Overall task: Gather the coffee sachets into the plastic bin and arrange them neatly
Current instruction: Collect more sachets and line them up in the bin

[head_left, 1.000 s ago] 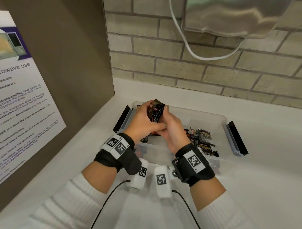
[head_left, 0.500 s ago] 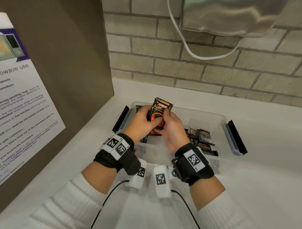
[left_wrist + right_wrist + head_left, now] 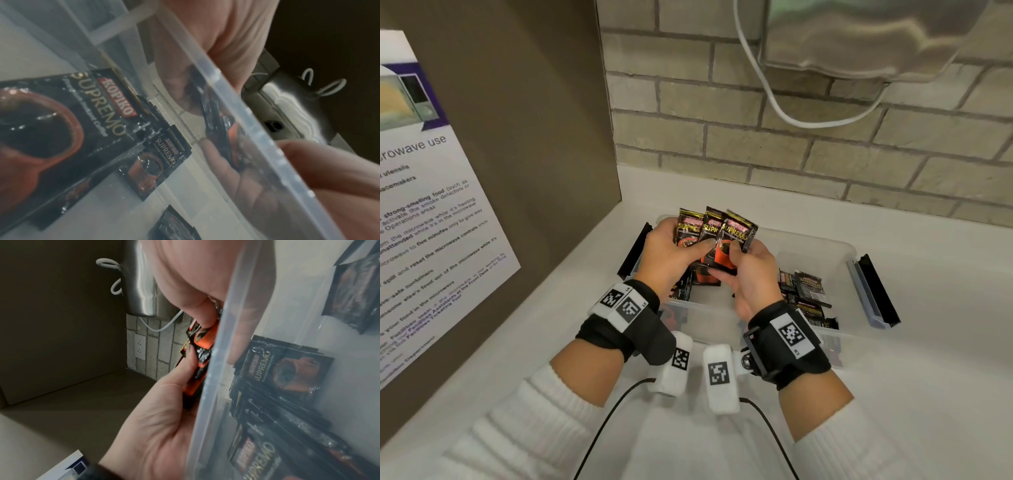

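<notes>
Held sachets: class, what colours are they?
Black sachets with gold lettering and an orange-red cup; clearest in the head view.

Both hands meet above the plastic bin's (image 3: 825, 241) left end, left hand (image 3: 671, 255) beside right hand (image 3: 753, 277), 3 fanned sachets (image 3: 717, 233) between them; loose sachets (image 3: 806, 294) in the bin's right half.

Black coffee sachets (image 3: 717, 236) with gold lettering, a red brand label and an orange-red cup picture. Clear, colourless plastic bin (image 3: 822, 245) with black end latches (image 3: 878, 291). White counter (image 3: 928, 377). Beige brick wall (image 3: 791, 154) with grey mortar lines. Black wristbands (image 3: 787, 342) carrying black-and-white square markers.
</notes>
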The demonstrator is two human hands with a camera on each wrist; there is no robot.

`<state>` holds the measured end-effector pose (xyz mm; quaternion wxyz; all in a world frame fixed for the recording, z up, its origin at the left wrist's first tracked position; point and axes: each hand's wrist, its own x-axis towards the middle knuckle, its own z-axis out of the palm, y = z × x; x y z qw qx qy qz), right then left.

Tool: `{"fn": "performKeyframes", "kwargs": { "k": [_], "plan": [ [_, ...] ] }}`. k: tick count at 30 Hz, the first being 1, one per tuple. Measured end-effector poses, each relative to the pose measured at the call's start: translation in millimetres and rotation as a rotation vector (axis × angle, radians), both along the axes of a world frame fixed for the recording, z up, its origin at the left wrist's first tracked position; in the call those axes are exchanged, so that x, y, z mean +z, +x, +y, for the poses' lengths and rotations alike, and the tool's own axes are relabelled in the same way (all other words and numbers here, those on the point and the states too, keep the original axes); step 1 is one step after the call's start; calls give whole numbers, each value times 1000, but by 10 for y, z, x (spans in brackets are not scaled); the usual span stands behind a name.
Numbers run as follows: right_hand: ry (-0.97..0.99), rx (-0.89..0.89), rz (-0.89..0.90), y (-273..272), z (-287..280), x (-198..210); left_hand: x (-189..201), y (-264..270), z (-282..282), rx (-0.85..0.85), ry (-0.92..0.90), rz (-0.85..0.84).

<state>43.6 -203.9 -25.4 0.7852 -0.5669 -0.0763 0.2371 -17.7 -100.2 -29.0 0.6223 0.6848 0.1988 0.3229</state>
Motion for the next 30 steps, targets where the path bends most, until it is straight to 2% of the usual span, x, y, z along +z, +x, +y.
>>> {"fn": "performKeyframes", "kwargs": {
  "k": [3, 5, 8, 11, 13, 15, 18, 20, 24, 28, 30],
  "plan": [
    [-12, 30, 0, -4, -7, -11, 12, -20, 0, -21, -4, 1],
    [-34, 44, -42, -24, 1, -6, 29, -20, -40, -162, -32, 36],
    [-179, 167, -279, -115, 67, 19, 46, 1, -65, -381, -159, 133],
    [-314, 214, -442, -157, 120, 13, 75, -4, -15, -409, -397, 66],
    [-353, 176, -507, -136, 77, 31, 85, -30, 21, -407, -461, 15],
    [-440, 163, -668, -118, 7, 70, 118, -67, 17, -404, -461, 11],
    [-614, 278, -938, -142, -26, 126, 168, -99, -24, -460, -371, 92],
    [-666, 326, -997, -127, -8, 148, 172, -96, -43, -502, -340, 158],
    [-693, 202, -1097, -46, 8, 177, 172, -81, -50, -560, -363, 172],
    [-738, 259, -1124, -22, 25, 132, 181, -57, -61, -511, -283, 221],
    [-693, 228, -1142, -16, 36, 110, 175, -49, -71, -489, -273, 219]
  ]
}}
